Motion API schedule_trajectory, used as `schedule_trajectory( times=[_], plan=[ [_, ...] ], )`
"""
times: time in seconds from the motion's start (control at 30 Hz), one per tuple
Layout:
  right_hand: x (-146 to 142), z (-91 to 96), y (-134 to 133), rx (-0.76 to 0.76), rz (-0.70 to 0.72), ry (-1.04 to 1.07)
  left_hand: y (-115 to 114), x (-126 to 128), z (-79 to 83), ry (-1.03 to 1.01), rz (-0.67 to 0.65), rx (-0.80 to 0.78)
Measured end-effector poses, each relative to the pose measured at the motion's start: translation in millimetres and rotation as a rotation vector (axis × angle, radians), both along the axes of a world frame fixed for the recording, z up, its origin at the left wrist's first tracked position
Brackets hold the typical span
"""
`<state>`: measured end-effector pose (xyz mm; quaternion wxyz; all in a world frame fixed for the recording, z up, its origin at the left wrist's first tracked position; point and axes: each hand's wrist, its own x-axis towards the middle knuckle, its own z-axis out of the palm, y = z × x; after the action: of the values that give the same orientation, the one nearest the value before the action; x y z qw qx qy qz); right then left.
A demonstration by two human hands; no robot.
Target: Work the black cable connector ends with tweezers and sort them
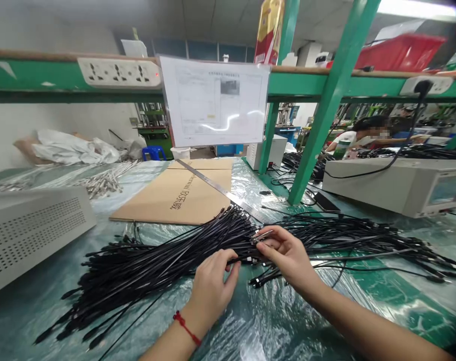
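Observation:
A large bundle of black cables (149, 265) lies across the table in front of me, their ends fanning out at the lower left. My left hand (215, 281), with a red cord bracelet at the wrist, pinches a black cable (233, 260) near its end between thumb and fingers. Just to its right, my right hand (286, 250) is closed on a thin silver tool (263, 235), possibly tweezers, close to the cable ends. Small metal connectors (255, 282) show below the right hand. A second heap of black cables (348, 235) spreads to the right.
Behind the cables lie a flat cardboard sheet (168, 195) and a steel ruler (220, 188). Grey metal boxes stand at left (36, 235) and right (397, 185). A green post (321, 115) slants up beside a hanging paper sheet (216, 100). Another person (344, 140) sits beyond.

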<state>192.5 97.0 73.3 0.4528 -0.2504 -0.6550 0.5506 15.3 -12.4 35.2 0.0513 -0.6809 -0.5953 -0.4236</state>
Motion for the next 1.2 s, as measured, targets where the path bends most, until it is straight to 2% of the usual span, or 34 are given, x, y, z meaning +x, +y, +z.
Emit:
schedule_trajectory(
  times=[0.13,0.3,0.47,0.6,0.73,0.87,0.93,1.0,1.1,1.2],
  plan=[
    [41.1,18.0,31.5,0.117,-0.209,0.036,8.9,-13.8,-2.5,0.055,0.071,-0.040],
    [121.2,43.7,88.7,0.277,-0.434,0.083,16.1,-24.4,-4.2,0.125,0.179,-0.124],
    [197.5,61.1,132.2,0.445,-0.613,0.078,18.6,-27.0,-9.5,0.205,0.194,-0.189],
    [240.7,61.6,138.2,0.589,-0.782,0.021,18.2,-27.3,-10.2,0.255,0.177,-0.217],
    [261.4,60.6,124.3,0.733,-0.913,-0.122,18.6,-26.5,-9.6,0.276,0.157,-0.229],
    [248.3,58.8,118.4,0.830,-0.978,-0.230,21.1,-25.0,-10.5,0.275,0.128,-0.231],
    [224.5,54.4,120.9,0.844,-0.967,-0.267,21.6,-23.4,-9.9,0.271,0.119,-0.229],
    [189.2,48.1,123.3,0.842,-0.891,-0.314,20.3,-21.0,-7.8,0.269,0.121,-0.232],
    [122.8,40.0,116.9,0.815,-0.630,-0.429,15.2,-17.3,-2.6,0.285,0.139,-0.255],
    [60.3,38.4,92.7,0.768,-0.213,-0.570,9.7,-16.3,3.1,0.336,0.154,-0.283]
  ],
)
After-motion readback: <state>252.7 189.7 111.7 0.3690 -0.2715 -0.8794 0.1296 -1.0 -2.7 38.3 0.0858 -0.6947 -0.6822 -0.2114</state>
